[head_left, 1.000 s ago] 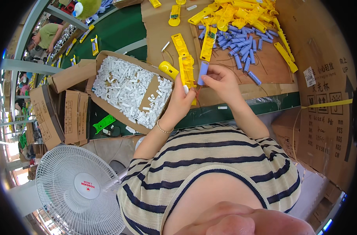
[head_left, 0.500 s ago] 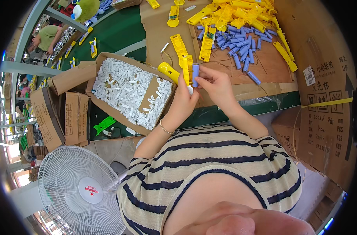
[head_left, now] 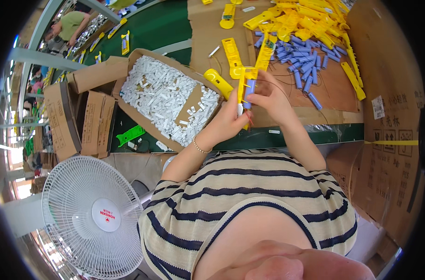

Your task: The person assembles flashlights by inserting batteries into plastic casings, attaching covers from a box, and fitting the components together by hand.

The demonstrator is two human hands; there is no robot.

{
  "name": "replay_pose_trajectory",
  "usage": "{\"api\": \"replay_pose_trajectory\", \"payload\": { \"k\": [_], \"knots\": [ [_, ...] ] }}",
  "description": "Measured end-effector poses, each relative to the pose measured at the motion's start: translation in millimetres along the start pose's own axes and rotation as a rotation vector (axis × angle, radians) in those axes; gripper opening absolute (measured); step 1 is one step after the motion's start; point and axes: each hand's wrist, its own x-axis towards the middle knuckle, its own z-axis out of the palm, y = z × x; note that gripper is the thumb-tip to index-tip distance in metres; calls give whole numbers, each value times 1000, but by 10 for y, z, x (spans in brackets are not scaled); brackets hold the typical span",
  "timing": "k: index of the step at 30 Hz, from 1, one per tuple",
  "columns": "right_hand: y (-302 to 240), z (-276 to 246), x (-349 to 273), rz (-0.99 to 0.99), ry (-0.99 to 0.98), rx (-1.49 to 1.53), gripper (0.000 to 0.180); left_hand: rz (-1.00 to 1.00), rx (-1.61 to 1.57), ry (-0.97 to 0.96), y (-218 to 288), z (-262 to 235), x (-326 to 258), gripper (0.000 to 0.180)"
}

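My left hand (head_left: 230, 120) grips a long yellow plastic housing (head_left: 241, 84), held upright above the bench edge. My right hand (head_left: 267, 95) pinches a blue cylindrical cell (head_left: 249, 87) and holds it against that housing. Thin red wires hang from the housing near my fingers. A pile of blue cells (head_left: 302, 65) lies on the cardboard just beyond my right hand. More yellow housings (head_left: 300, 21) are heaped at the far side.
An open cardboard box (head_left: 128, 105) full of small white parts sits to the left of my hands. Flat cardboard boxes (head_left: 89, 123) stand further left. A white fan (head_left: 93, 217) is at lower left. A tall carton (head_left: 394, 116) borders the right. Another person (head_left: 68, 25) works far left.
My right hand picked a blue cell from near the pile and brought it left to the yellow housing. My left hand lifted the housing upright.
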Motion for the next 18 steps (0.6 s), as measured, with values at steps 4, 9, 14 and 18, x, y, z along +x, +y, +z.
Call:
{"api": "replay_pose_trajectory", "payload": {
  "k": [4, 9, 14, 18],
  "knots": [
    [59, -127, -16, 239, -348, 182, 38, -75, -154, -143, 69, -16, -120, 55],
    [277, -228, -41, 211, -212, 281, 41, -11, 609, -199, 372, -382, -233, 49],
    [272, -442, 25, 238, -58, 450, 30, -89, 936, 339, 132, -1429, -172, 19],
    [223, -434, 16, 227, -71, 416, 31, -135, 1270, 234, -453, -2033, -269, 16]
  ]
}}
